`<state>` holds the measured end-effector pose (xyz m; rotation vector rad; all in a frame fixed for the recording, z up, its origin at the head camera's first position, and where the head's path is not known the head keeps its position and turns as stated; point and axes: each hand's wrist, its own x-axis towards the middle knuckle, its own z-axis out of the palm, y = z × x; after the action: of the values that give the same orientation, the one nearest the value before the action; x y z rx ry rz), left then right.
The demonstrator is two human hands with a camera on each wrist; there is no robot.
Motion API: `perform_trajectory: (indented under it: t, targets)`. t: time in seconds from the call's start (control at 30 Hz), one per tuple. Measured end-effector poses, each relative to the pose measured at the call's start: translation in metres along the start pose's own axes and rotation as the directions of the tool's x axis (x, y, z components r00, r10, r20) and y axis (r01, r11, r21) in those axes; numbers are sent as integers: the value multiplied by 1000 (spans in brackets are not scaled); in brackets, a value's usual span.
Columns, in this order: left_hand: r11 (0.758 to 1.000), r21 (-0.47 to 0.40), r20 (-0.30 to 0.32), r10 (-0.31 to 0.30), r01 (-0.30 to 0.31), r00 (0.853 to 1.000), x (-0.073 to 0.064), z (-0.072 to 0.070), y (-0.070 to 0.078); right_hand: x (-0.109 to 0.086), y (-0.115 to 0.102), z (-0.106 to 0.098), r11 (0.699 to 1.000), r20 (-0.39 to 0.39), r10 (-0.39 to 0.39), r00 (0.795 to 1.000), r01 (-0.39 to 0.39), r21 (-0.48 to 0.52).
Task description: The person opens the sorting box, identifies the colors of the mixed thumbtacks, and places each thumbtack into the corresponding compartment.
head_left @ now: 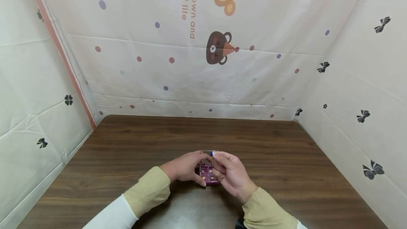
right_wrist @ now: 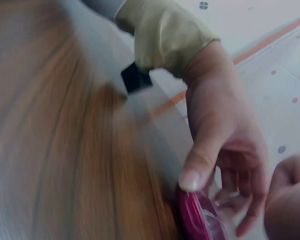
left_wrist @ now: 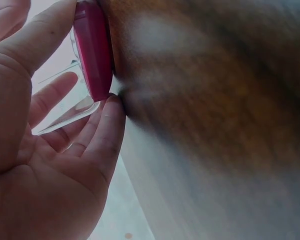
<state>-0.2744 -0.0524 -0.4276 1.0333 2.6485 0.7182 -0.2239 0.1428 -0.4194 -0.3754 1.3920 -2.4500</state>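
Cloth [head_left: 23, 91] with black bow and clover prints hangs well to the left of both hands, a salmon stripe along its right side. Nearer, a white sleeve [head_left: 111, 213] with a beige cuff [head_left: 149, 188] leads to the left hand [head_left: 184, 166]. This hand curves around a small magenta case [head_left: 208, 174], thumb at the near end and fingers at the far end, gripping it. The case sits between the hands, on the brown wood-grain table [head_left: 159, 133] beneath them. Its clear lid [left_wrist: 70, 121] stands raised beside the left fingers; several small brass-coloured round pieces [head_left: 212, 178] show inside the base. Above the case, the right thumb and index finger pinch a tiny blue piece [head_left: 211, 154]. Well beyond both hands, a pale backdrop [head_left: 127, 77] carries dots, lettering and party-hatted bears. The right hand [head_left: 235, 176] emerges from another beige cuff [head_left: 267, 207]; just left of that cuff, a black object [head_left: 240, 224] is mostly cut off, its kind unclear. Farther right hangs bow-printed fabric [head_left: 365, 80].
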Motion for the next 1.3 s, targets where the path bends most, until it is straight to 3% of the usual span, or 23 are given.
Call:
perform_trajectory:
  t: [0.17,0.27,0.33,0.43,0.53,0.6,0.7,0.9,1.03,1.3]
  targets:
    - [1000,1,13,-22,22,1000,0,-1,0,0,-3,1,963,-255,29,966,-96,-253]
    - [1000,-8,20,-29,29,999,0,-2,0,0,-4,2,899,-305,-4,952,-130,-418]
    - [999,-9,25,-31,32,999,0,-2,0,0,-4,1,831,-301,-39,953,-136,-539]
    - [999,-9,35,-39,39,999,0,-2,-1,0,-4,0,683,-253,-85,964,-128,-719]
    - [999,-13,41,-37,37,999,0,-2,0,-1,-5,-2,508,-173,-125,977,-87,-857]
    - [999,-14,42,-34,35,999,0,-3,0,-1,-6,-4,386,-119,-146,982,-54,-921]
    - [999,-12,43,-30,30,999,0,-3,0,-1,-7,-6,231,-48,-168,985,-8,-973]
    - [1000,-7,35,-8,8,999,-1,-3,0,1,-8,-11,11,90,-145,985,93,-996]
    - [1000,-7,33,0,0,999,-1,-3,0,2,-8,-13,-69,179,-86,980,174,-982]
    - [1000,4,29,2,-3,1000,-1,-3,-2,1,-10,-9,-75,186,-17,982,184,-980]
